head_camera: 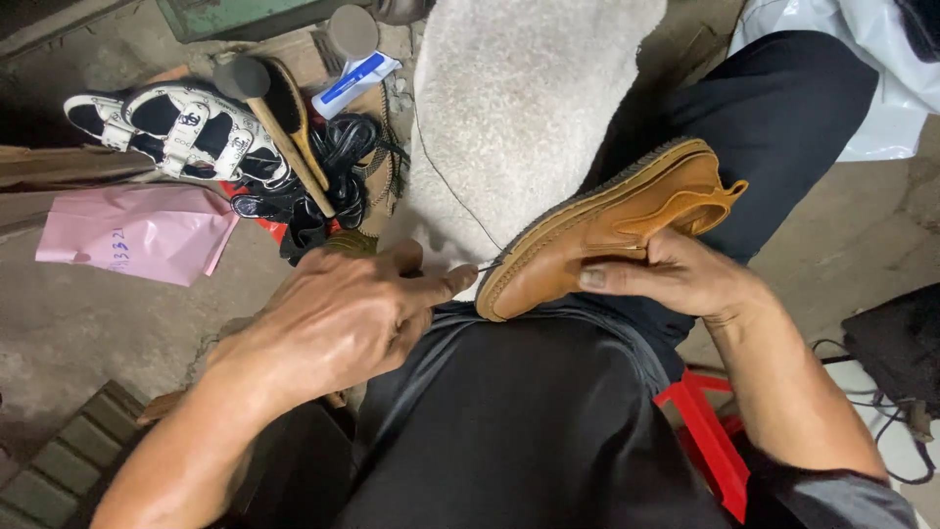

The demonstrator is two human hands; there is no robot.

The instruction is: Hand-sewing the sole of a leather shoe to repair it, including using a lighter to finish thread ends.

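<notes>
A tan leather shoe (602, 235) lies on its side across my lap, sole edge turned up, toe pointing toward my left hand. My right hand (676, 276) grips it from below, thumb pressed on the upper. My left hand (348, 313) is closed around a thin tool whose tip (482, 266) meets the toe at the sole seam; the tool's handle is hidden in the fist. A thin thread (441, 176) runs up from the toe over a grey-white cloth (519, 98) draped on my knee.
On the floor at left lie black-and-white sandals (176, 122), a wooden hammer (279, 127), a brush, tangled black straps (333, 176) and a pink bag (137, 235). A red stool frame (710, 441) shows under my right leg. A white plastic bag (881, 78) sits far right.
</notes>
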